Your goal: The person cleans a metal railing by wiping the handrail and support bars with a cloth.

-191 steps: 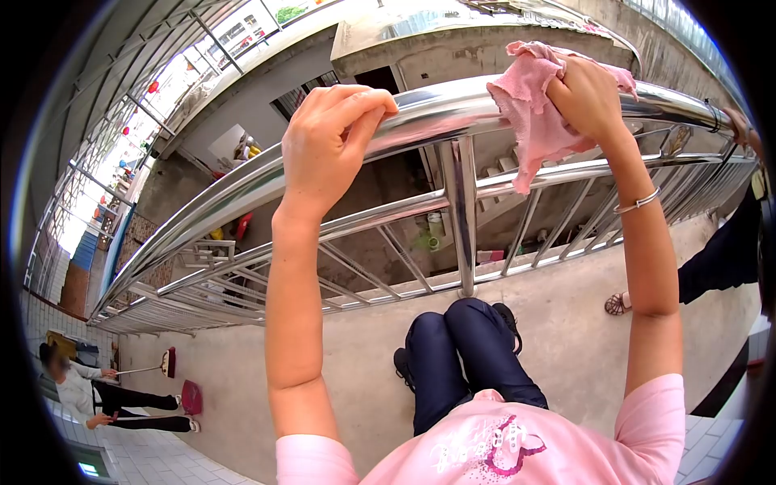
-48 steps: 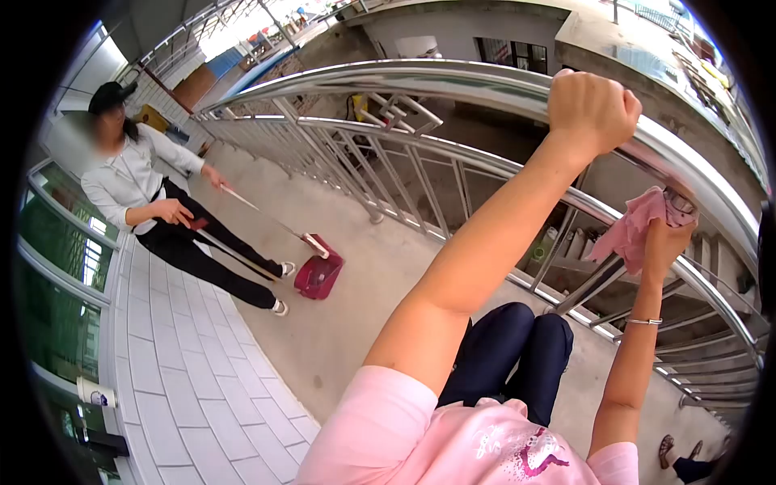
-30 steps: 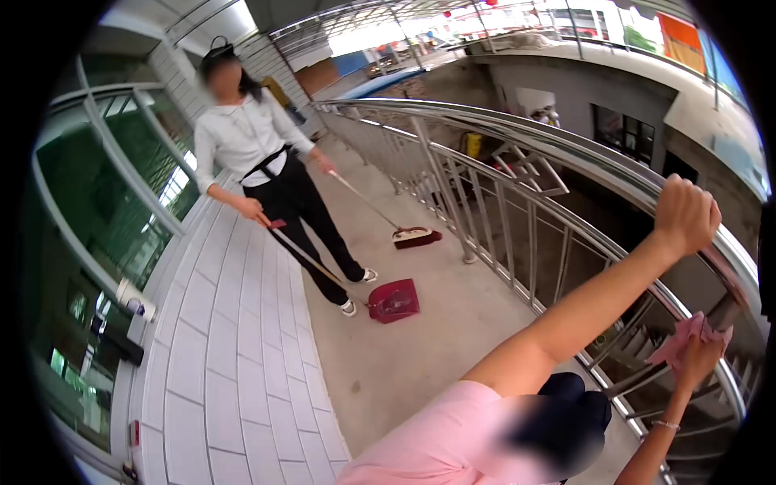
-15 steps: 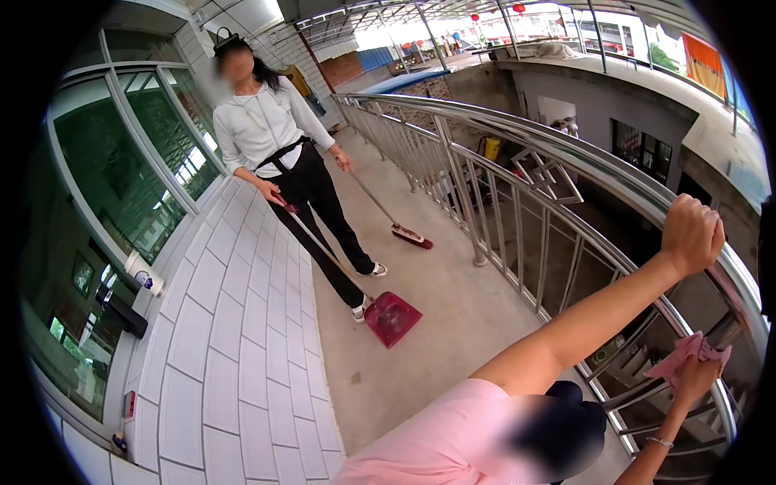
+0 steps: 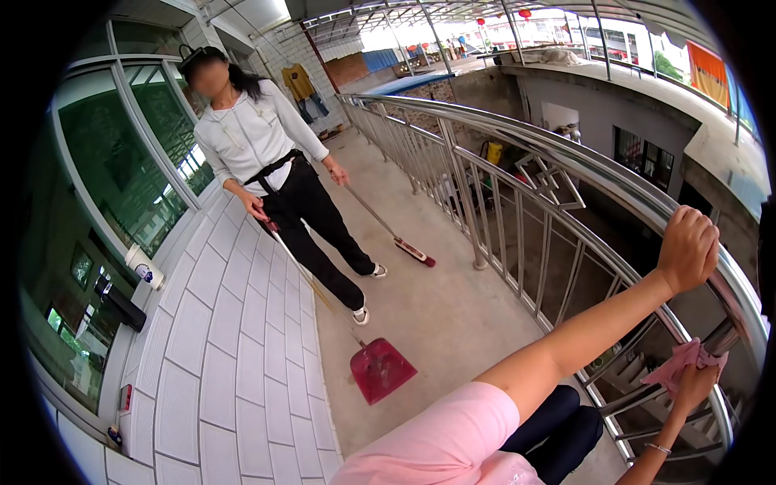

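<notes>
At four o'clock the right hand (image 5: 700,385) clutches a soft, crumpled pink cloth (image 5: 672,365) against the railing's metal post (image 5: 722,338), below the top rail; at three o'clock the left hand (image 5: 687,249) curls its fingers round that smooth, rounded, shiny handrail (image 5: 602,164). The concrete floor (image 5: 440,323) makes a walkway between balusters and ribbed white tiled wall (image 5: 218,339) at eight o'clock, with space around the flat maroon dustpan (image 5: 382,370) at six. In the earliest frame the cloth lay over the handrail; since the last one, the dustpan has shifted nearer.
</notes>
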A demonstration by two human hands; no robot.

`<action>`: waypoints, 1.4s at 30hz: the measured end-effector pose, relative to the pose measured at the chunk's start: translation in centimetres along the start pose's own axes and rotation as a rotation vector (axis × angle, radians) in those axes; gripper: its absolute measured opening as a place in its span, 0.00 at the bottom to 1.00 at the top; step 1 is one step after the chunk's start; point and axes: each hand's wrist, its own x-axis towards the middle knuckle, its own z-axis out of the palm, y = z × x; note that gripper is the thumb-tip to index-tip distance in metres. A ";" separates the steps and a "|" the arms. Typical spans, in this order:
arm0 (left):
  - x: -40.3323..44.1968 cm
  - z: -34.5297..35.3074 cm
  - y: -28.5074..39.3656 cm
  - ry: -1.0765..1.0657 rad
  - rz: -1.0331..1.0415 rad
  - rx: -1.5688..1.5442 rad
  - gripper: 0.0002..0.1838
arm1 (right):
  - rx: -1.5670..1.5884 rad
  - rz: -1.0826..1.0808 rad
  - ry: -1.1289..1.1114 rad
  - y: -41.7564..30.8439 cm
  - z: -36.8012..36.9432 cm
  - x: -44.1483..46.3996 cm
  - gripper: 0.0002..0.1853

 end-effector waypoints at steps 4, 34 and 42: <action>-0.3 -0.5 0.5 -0.014 -0.020 -0.017 0.08 | 0.028 -0.019 -0.028 -0.7 -0.6 0.0 0.31; -9.8 -1.0 -2.9 -1.392 -0.505 0.218 0.26 | 0.150 -0.116 0.240 -5.3 -2.1 -0.1 0.23; -9.5 -1.2 -2.4 -1.372 -0.543 0.201 0.25 | 0.582 -0.093 -0.005 -5.2 -4.7 2.8 0.17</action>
